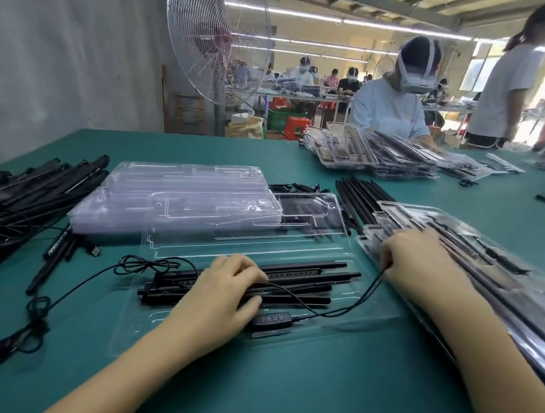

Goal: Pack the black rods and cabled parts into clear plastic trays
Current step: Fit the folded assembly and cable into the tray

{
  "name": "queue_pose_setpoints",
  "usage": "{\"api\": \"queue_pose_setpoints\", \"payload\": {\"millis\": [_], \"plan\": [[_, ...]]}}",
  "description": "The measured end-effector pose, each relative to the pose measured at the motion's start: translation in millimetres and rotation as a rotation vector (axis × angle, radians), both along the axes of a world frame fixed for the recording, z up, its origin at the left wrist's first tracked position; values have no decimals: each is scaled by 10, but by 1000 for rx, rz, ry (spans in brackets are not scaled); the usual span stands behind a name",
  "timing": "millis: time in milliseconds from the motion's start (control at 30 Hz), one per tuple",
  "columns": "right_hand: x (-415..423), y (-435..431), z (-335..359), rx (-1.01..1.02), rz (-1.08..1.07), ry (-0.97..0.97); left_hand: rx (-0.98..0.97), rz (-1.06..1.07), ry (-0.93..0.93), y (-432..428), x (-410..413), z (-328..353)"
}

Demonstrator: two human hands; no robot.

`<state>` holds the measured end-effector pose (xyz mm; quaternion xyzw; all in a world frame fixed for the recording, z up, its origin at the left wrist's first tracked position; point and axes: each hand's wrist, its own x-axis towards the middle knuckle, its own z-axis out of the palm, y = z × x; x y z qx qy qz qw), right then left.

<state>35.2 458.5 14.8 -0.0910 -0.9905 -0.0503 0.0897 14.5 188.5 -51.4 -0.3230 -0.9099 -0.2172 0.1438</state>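
An open clear plastic tray [370, 309] lies on the green table in front of me, its lid [299, 236] folded back. Several black rods [303, 280] lie lengthwise in it. My left hand [225, 288] rests on the rods with fingers curled over them. A thin black cable [338, 312] runs from the rods past an inline controller [272, 319] to my right hand [412, 257], which pinches the cable at the tray's right end. The cable's other part loops off the tray to the left [75, 287].
A stack of empty clear trays [179, 194] sits behind the open one. A pile of black rods and cabled parts [26, 196] lies far left. Filled trays [484, 264] are stacked on the right, loose rods [361, 196] behind them. Other workers sit across the table.
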Motion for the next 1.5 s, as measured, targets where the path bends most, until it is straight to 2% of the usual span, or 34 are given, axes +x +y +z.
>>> {"api": "queue_pose_setpoints", "payload": {"millis": [133,200,333,400,533,600,667,700,800,900,967,1033,1067,1133,1233,1267,1400,1500], "plan": [[213,-118,252,-134,-63,100,-151,40,-34,46,-136,-25],[283,-148,301,-206,-18,93,-232,11,-30,56,-132,-65],[317,-150,300,-327,76,126,-192,-28,62,14,-118,-113],[296,-117,275,-355,103,185,-257,-32,78,26,-112,-105],[290,-108,231,-408,93,469,-386,-13,42,59,-168,-92],[305,-107,214,-393,15,635,-418,-7,33,82,-183,-80],[307,-92,207,-365,-50,708,-430,9,27,99,-177,-94],[298,-79,208,-423,-42,700,-423,18,23,105,-169,-102],[284,-79,221,-875,80,648,-381,42,10,119,-146,-129],[310,-96,232,-1244,172,624,-353,49,8,116,-119,-157],[327,-142,251,-1578,268,633,-346,48,19,104,-104,-174],[335,-186,279,-1775,310,685,-329,49,23,95,-93,-187],[335,-195,292,-1784,303,696,-320,50,23,93,-94,-191],[349,-169,325,-1642,286,613,-309,50,19,99,-94,-196],[340,-71,411,-1212,231,302,-302,54,21,104,-99,-202],[323,-44,454,-1090,207,252,-298,55,17,102,-99,-205],[234,11,637,-732,199,105,-284,62,10,95,-93,-200],[238,4,690,-652,257,132,-280,61,10,96,-85,-196]]}}
